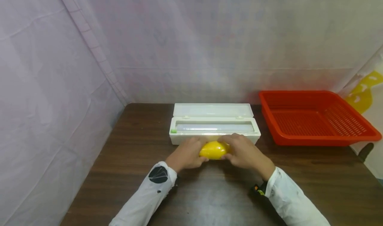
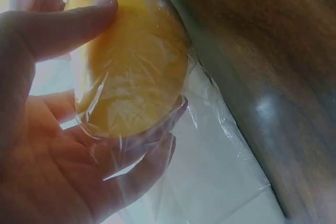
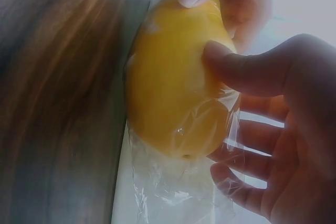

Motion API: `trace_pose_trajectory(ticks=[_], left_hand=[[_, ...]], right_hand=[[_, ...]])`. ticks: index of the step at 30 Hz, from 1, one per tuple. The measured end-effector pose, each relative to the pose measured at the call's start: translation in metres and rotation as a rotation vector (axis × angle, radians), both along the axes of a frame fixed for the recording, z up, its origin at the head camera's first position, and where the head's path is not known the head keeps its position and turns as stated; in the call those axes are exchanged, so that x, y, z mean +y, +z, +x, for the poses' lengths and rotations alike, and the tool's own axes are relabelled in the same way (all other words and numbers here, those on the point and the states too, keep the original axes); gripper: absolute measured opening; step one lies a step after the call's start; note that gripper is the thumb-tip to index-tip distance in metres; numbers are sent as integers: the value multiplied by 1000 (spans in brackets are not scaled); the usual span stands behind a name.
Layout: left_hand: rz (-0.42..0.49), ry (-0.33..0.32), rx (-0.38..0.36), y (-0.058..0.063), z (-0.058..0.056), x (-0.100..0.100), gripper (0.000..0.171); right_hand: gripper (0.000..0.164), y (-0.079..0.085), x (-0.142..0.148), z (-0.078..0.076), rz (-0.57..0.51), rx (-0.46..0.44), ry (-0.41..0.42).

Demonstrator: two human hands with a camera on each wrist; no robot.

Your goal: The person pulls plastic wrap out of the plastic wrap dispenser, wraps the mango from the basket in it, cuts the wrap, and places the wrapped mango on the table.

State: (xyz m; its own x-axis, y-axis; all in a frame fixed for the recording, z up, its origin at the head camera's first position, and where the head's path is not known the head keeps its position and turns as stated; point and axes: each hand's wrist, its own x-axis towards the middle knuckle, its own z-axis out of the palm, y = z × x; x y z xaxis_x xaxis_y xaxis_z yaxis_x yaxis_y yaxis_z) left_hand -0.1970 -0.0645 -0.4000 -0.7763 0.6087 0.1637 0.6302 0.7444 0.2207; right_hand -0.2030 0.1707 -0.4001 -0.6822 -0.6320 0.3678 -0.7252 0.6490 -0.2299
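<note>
Between both hands is a smooth yellow mango (image 1: 213,151), held just in front of a white cling film dispenser (image 1: 214,134). My left hand (image 1: 189,153) grips its left end, thumb on the near face and fingers behind and beneath. From the other side my right hand (image 1: 243,151) holds the right end in the same way. Clear, wrinkled cling film (image 2: 126,108) wraps the fruit in the left wrist view. Loose film (image 3: 173,198) also trails past the mango's end in the right wrist view. The dispenser's lid (image 1: 213,110) is raised, showing the roll (image 1: 213,127) inside.
An orange-red plastic basket (image 1: 317,140) stands at the back right of the dark wooden table (image 1: 143,153). A small green piece (image 1: 173,131) sits at the dispenser's left front edge. Pale sheeting (image 1: 209,46) hangs behind the table and along its left side.
</note>
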Motion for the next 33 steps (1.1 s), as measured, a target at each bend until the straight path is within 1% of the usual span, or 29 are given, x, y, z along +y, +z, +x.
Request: trace_pose_trajectory(ticks=[5,9,11,14,20,27,30,33], left_hand=[[-10,-1,15,1,2,1,62],[-38,-7,61,1,4,3,57],[-62,-9,90,0,5,4,54],[-99,-2,113,-1,8,6,53],[-148,48,129,-4,11,9,60],[-237,111,271,-9,13,16,68],[-265,130,306,-12,11,17,72],[-254,140,327,-14,10,18,82]], right_hand=[[50,0,1,0,4,-26,-21],[51,0,1,1,6,-43,-33],[50,0,1,1,10,-47,-33],[50,0,2,1,11,-58,-24],[50,0,2,0,14,-87,-7],[49,-3,2,-3,15,-87,14],[48,-3,3,-4,19,-82,23],[52,-3,3,-4,21,-81,38]])
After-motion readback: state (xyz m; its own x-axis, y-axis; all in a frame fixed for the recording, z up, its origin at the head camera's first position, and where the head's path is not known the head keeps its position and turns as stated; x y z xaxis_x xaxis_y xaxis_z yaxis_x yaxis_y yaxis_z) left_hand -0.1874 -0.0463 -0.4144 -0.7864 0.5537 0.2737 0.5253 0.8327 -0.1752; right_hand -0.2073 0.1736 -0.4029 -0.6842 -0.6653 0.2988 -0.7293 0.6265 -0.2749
